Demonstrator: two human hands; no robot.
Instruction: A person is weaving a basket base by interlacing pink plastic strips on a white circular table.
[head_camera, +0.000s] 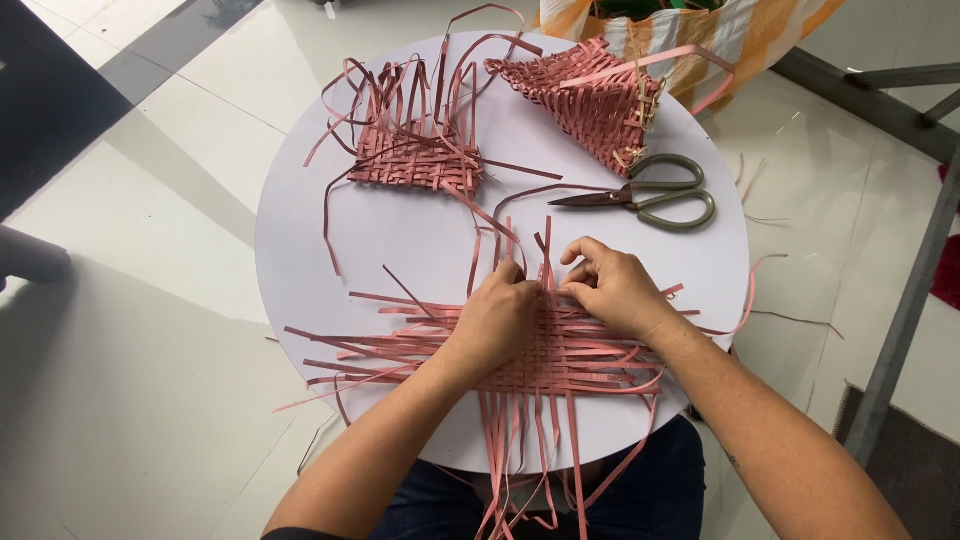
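A flat mat of woven pink strips (560, 360) lies on the near part of a round white table (400, 240), with loose strip ends sticking out on all sides. My left hand (497, 318) rests on the mat and pinches a strip at its far edge. My right hand (612, 285) is right beside it, fingers curled on the same upright pink strips (546, 250). Both hands touch the weave and nearly touch each other.
A smaller woven pink piece (415, 160) with long loose ends lies at the far left of the table. A folded woven piece (590, 100) sits at the far right. Grey-handled scissors (650, 196) lie shut beside it. A patterned bag (720, 30) and metal frame legs (910, 300) stand at right.
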